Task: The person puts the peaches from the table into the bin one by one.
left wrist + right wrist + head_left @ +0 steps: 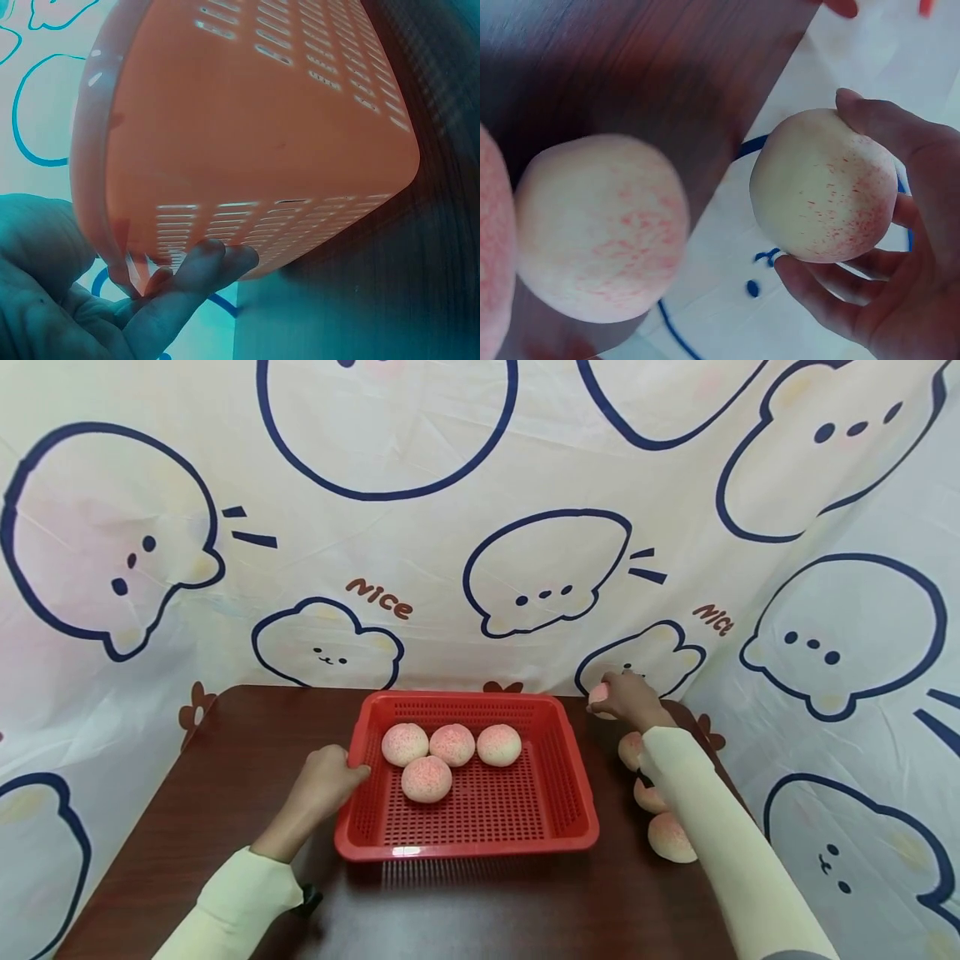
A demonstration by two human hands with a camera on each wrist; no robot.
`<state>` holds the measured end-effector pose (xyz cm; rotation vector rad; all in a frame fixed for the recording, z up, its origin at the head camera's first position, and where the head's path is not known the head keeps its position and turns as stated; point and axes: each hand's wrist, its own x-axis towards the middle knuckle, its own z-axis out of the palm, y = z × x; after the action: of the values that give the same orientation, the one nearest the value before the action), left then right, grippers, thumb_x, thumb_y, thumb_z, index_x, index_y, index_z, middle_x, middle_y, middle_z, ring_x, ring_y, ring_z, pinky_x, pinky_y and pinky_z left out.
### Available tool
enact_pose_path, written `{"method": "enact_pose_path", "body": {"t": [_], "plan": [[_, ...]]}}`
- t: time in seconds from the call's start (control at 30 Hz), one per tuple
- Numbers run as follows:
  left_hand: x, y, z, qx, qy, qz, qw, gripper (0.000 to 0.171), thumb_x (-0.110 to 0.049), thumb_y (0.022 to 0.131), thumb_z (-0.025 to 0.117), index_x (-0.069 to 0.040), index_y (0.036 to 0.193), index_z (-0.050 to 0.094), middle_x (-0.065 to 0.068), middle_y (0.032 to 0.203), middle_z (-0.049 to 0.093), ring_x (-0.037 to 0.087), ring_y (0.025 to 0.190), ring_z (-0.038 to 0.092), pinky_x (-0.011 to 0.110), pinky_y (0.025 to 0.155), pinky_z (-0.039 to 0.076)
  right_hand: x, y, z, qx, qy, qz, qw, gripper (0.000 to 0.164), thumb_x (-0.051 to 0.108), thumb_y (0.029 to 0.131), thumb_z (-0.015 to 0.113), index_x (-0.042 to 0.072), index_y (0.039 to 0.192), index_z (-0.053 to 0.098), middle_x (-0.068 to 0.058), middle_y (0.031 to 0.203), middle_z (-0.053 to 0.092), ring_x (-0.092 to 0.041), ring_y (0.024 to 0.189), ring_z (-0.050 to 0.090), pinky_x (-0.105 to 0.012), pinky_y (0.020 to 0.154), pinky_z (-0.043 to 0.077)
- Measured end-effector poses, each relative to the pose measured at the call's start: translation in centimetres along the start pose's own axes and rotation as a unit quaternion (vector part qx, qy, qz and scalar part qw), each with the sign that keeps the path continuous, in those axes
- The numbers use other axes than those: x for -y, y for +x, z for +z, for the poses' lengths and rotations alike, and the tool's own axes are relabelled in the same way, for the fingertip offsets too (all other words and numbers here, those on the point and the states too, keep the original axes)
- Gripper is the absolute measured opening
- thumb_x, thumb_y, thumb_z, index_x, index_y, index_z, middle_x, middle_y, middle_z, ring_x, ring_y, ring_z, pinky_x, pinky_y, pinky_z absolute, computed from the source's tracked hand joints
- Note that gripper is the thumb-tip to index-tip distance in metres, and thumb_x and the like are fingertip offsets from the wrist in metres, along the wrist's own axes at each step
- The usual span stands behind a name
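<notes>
My left hand (327, 779) grips the left rim of a red plastic basket (465, 853), its thumb over the rim; in the left wrist view its fingers (199, 274) lie against the slotted outer wall. Several pink-and-cream peaches (427, 779) sit inside the basket, towards its left and back. At the table's back right, my right hand (633, 700) holds a peach (823, 186) between thumb and curled fingers. Closest to that hand on the table is another peach (604, 229).
More peaches (672, 838) lie in a row along the right side of the dark wooden table (525, 910), partly hidden by the right sleeve. A white cloth (420, 543) with cartoon outlines hangs behind and beside the table.
</notes>
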<state>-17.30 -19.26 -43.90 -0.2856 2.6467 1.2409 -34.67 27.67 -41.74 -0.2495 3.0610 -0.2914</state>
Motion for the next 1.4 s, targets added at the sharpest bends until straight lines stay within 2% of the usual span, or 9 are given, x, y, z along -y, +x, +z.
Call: {"method": "enact_pose_path", "body": {"t": [0.13,0.3,0.6,0.77,1.1,1.4], "plan": [[0.0,0.0,-0.1,0.000,-0.005,-0.002,1.0000,0.023,-0.008,0.097,0.059,0.013,0.107,0.064,0.018,0.080,0.071,0.017,0.059,0.070,0.031,0.055,0.061,1.4,-0.2,-0.3,-0.027,-0.022,-0.017,0.999,0.046,0.040,0.086,0.075,0.004,0.113,0.066,-0.017,0.106,0.069,-0.033,0.094,0.061,-0.049,0.080,0.055],[-0.1,-0.1,-0.1,0.002,-0.010,-0.004,0.9999,0.024,-0.007,0.097,0.060,0.013,0.109,0.063,0.019,0.081,0.071,0.017,0.059,0.070,0.031,0.056,0.061,3.4,-0.8,-0.7,-0.044,-0.012,-0.025,0.999,0.052,0.039,0.086,0.076,0.001,0.119,0.065,-0.020,0.110,0.068,-0.036,0.098,0.061,-0.053,0.087,0.054],[-0.1,0.0,0.0,0.003,-0.015,-0.011,0.9998,0.023,-0.008,0.098,0.060,0.013,0.109,0.063,0.018,0.079,0.070,0.017,0.058,0.068,0.030,0.054,0.060,6.0,-1.5,-1.3,-0.046,-0.016,-0.010,0.999,0.062,0.043,0.085,0.078,0.001,0.128,0.063,-0.023,0.114,0.063,-0.036,0.100,0.061,-0.054,0.086,0.057],[0.0,0.0,0.1,0.003,-0.018,-0.014,0.9997,0.025,-0.008,0.098,0.060,0.013,0.111,0.063,0.019,0.082,0.072,0.018,0.060,0.071,0.032,0.058,0.062,6.7,-1.4,-1.4,-0.051,-0.025,-0.007,0.998,0.070,0.046,0.084,0.077,0.001,0.135,0.061,-0.025,0.122,0.063,-0.038,0.107,0.062,-0.057,0.089,0.058],[0.0,0.0,0.0,0.002,-0.014,-0.005,0.9999,0.027,-0.008,0.098,0.060,0.014,0.112,0.062,0.021,0.084,0.072,0.019,0.062,0.071,0.035,0.059,0.063,7.5,-1.6,-2.3,-0.057,-0.015,-0.001,0.998,0.062,0.044,0.085,0.072,0.004,0.131,0.061,-0.021,0.117,0.064,-0.036,0.105,0.058,-0.054,0.087,0.058],[0.1,-0.1,0.0,0.004,-0.017,-0.006,0.9998,0.029,-0.008,0.097,0.061,0.015,0.115,0.061,0.021,0.086,0.072,0.020,0.063,0.072,0.036,0.060,0.064,8.4,-2.4,-2.4,-0.061,-0.022,-0.008,0.998,0.063,0.046,0.087,0.072,0.004,0.133,0.060,-0.021,0.116,0.064,-0.035,0.104,0.059,-0.054,0.085,0.060]]}}
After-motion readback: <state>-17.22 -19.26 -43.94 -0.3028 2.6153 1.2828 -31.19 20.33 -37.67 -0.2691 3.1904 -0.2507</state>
